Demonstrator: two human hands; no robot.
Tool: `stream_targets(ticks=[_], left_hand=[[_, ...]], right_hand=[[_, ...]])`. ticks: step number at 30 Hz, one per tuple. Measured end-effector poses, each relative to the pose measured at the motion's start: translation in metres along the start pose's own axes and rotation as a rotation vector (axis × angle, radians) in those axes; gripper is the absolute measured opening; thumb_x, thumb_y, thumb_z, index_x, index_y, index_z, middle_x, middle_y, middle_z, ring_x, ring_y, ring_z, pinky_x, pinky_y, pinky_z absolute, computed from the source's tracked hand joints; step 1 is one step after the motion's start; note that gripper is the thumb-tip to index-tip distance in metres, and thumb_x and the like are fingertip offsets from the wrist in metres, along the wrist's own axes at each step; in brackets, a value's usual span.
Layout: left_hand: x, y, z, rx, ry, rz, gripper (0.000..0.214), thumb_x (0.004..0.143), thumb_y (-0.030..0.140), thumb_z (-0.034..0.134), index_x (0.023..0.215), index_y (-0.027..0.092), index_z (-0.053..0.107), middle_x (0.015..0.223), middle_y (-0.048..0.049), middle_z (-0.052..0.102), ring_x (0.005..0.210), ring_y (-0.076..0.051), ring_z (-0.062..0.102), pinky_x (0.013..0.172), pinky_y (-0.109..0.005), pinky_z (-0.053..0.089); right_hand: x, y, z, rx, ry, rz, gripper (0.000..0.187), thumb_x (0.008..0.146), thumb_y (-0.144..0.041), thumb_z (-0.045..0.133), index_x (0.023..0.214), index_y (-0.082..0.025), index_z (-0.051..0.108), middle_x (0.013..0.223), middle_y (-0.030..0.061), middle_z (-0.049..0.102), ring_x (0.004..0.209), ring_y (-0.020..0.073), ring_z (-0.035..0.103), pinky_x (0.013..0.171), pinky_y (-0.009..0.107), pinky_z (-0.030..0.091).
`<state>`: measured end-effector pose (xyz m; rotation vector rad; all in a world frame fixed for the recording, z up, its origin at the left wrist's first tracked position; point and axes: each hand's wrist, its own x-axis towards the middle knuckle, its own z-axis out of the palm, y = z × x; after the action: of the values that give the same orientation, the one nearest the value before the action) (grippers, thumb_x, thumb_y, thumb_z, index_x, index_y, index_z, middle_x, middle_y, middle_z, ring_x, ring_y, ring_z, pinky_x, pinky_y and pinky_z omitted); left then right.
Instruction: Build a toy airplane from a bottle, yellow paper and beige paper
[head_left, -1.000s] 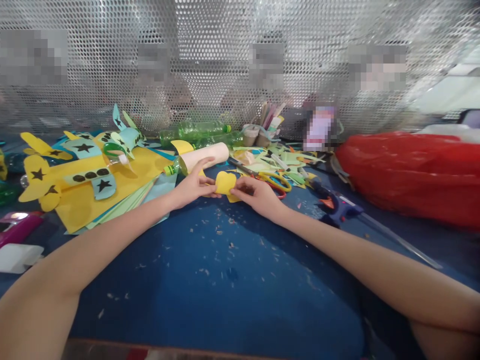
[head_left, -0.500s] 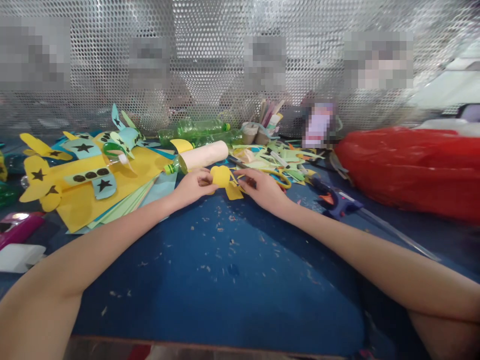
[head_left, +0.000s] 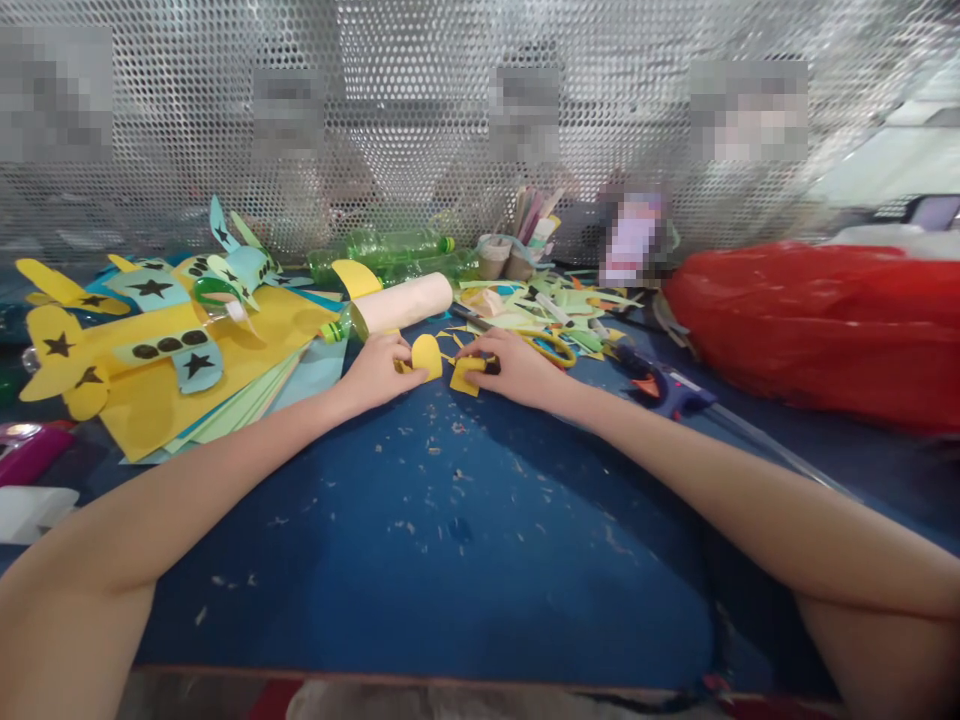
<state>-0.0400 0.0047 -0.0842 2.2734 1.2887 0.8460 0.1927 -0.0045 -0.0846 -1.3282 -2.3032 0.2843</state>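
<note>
I can read no word, brand or number from here; the only signs that reach me are drawn shapes. Toward the left edge of the blue surface (head_left: pixel 420 590), a yellow paper plane (head_left: pixel 101 338) carries black stars (head_left: pixel 197 364) on its tail and light blue wings, plus a row of three black dots (head_left: pixel 171 346) along its side. Behind it, nearer the far edge, I make out more stars and dark dots on a second paper plane (head_left: pixel 251 263), too small to count. By the far edge, right of middle, a screen (head_left: pixel 634 235) is pixelated past my reading.
</note>
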Motion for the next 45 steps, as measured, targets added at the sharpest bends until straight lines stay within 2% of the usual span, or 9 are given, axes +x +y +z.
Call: stream_targets(ticks=[4, 8, 10, 14, 19, 26, 30, 36, 45], left_hand=[[-0.001, -0.003, 0.001, -0.090, -0.032, -0.064, 0.027, 0.076, 0.030, 0.069, 0.054, 0.020, 0.057, 0.059, -0.0014, 0.060, 0.065, -0.018, 0.055, 0.076, -0.034, 0.047], [-0.003, -0.005, 0.002, -0.294, -0.082, -0.093, 0.010, 0.076, 0.023, 0.065, 0.082, 0.017, 0.070, 0.079, -0.0038, 0.074, 0.074, -0.019, 0.066, 0.071, -0.029, 0.048], [-0.003, -0.005, 0.002, -0.309, -0.097, -0.112, 0.012, 0.076, 0.022, 0.064, 0.084, 0.017, 0.071, 0.079, -0.0043, 0.075, 0.075, -0.019, 0.067, 0.071, -0.029, 0.048], [-0.002, -0.003, 0.002, -0.170, -0.096, -0.089, 0.015, 0.078, 0.028, 0.064, 0.083, 0.016, 0.071, 0.080, -0.0040, 0.074, 0.071, -0.018, 0.065, 0.066, -0.028, 0.045], [-0.002, -0.002, 0.002, -0.012, -0.051, -0.033, 0.032, 0.086, 0.039, 0.058, 0.063, 0.017, 0.064, 0.058, -0.0011, 0.062, 0.055, -0.013, 0.050, 0.056, -0.028, 0.035], [-0.001, 0.002, -0.001, -0.180, -0.061, -0.143, 0.050, 0.094, 0.044, 0.042, 0.057, 0.018, 0.064, 0.072, -0.0082, 0.073, 0.067, -0.017, 0.063, 0.070, -0.030, 0.045], [-0.001, -0.004, 0.000, -0.413, 0.035, -0.187, 0.063, 0.097, 0.056, 0.031, 0.067, 0.018, 0.071, 0.066, -0.0075, 0.069, 0.071, -0.019, 0.065, 0.075, -0.032, 0.047], [0.000, -0.013, 0.001, -0.781, 0.290, -0.243, 0.071, 0.097, 0.062, 0.023, 0.071, 0.018, 0.071, 0.061, -0.0064, 0.061, 0.057, -0.016, 0.055, 0.056, -0.030, 0.043], [-0.003, -0.004, -0.002, -0.778, 0.410, -0.253, 0.067, 0.095, 0.066, 0.028, 0.073, 0.016, 0.066, 0.066, -0.0062, 0.060, 0.057, -0.014, 0.053, 0.050, -0.026, 0.041]], right_hand=[[0.001, -0.001, -0.002, 0.212, -0.024, 0.151, 0.017, 0.075, -0.022, 0.066, 0.091, -0.019, 0.063, 0.078, 0.0017, 0.063, 0.069, 0.0173, 0.059, 0.070, 0.033, 0.050], [-0.002, -0.004, 0.001, 0.555, -0.057, 0.207, 0.035, 0.077, -0.023, 0.065, 0.111, -0.021, 0.056, 0.079, -0.0013, 0.065, 0.061, 0.0136, 0.061, 0.062, 0.029, 0.051], [-0.003, -0.005, 0.003, 0.602, -0.042, 0.203, 0.033, 0.078, -0.022, 0.064, 0.112, -0.021, 0.059, 0.085, 0.0008, 0.068, 0.062, 0.0132, 0.063, 0.064, 0.029, 0.053], [-0.004, -0.006, 0.006, 0.502, 0.015, 0.213, 0.012, 0.081, -0.023, 0.063, 0.087, -0.018, 0.072, 0.092, 0.0044, 0.074, 0.073, 0.0159, 0.067, 0.074, 0.032, 0.056], [-0.006, -0.010, 0.007, 0.585, -0.018, 0.256, 0.018, 0.081, -0.028, 0.068, 0.093, -0.020, 0.078, 0.096, 0.0051, 0.078, 0.086, 0.0196, 0.072, 0.085, 0.037, 0.058], [-0.004, -0.006, 0.010, 0.564, -0.094, 0.212, 0.017, 0.080, -0.019, 0.066, 0.091, -0.022, 0.078, 0.105, 0.0037, 0.077, 0.095, 0.0212, 0.072, 0.096, 0.040, 0.056], [-0.002, 0.001, 0.010, 0.608, -0.126, 0.212, 0.018, 0.080, -0.025, 0.067, 0.094, -0.025, 0.079, 0.106, 0.0023, 0.077, 0.098, 0.0214, 0.072, 0.098, 0.041, 0.054], [-0.003, -0.005, 0.008, 0.647, -0.154, 0.260, 0.023, 0.079, -0.035, 0.070, 0.097, -0.024, 0.079, 0.110, 0.0037, 0.077, 0.100, 0.0233, 0.071, 0.098, 0.043, 0.053], [-0.003, -0.007, 0.007, 0.615, -0.181, 0.242, 0.026, 0.080, -0.038, 0.069, 0.100, -0.025, 0.079, 0.112, 0.0033, 0.076, 0.104, 0.0243, 0.069, 0.099, 0.043, 0.052]])
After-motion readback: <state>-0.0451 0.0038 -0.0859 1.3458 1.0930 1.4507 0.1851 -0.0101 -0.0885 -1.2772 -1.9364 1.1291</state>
